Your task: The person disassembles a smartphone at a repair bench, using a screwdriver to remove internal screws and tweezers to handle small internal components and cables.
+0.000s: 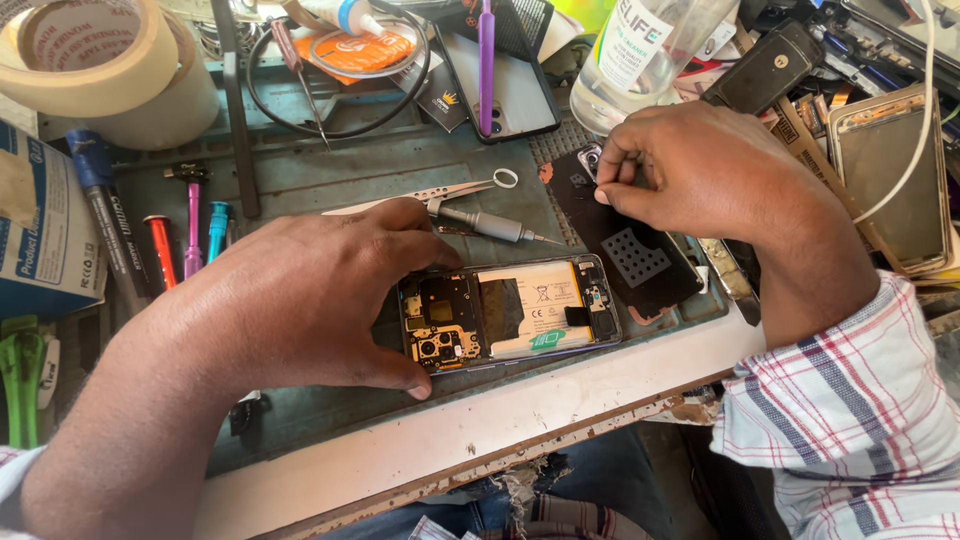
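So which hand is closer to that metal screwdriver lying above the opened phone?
Left. The left hand grips the opened phone, its knuckles just beside the screwdriver. The right hand is farther off, pinching the black back cover.

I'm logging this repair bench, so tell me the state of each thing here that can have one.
Phone: back off, battery and boards exposed, lying flat.
Back cover: removed, lying beside the phone.
Left hand: gripping the phone's end.
Right hand: fingertips pinching at the cover's camera corner.
Tweezers: lying unused.
Screwdriver: lying unused.
Tape roll: lying flat.
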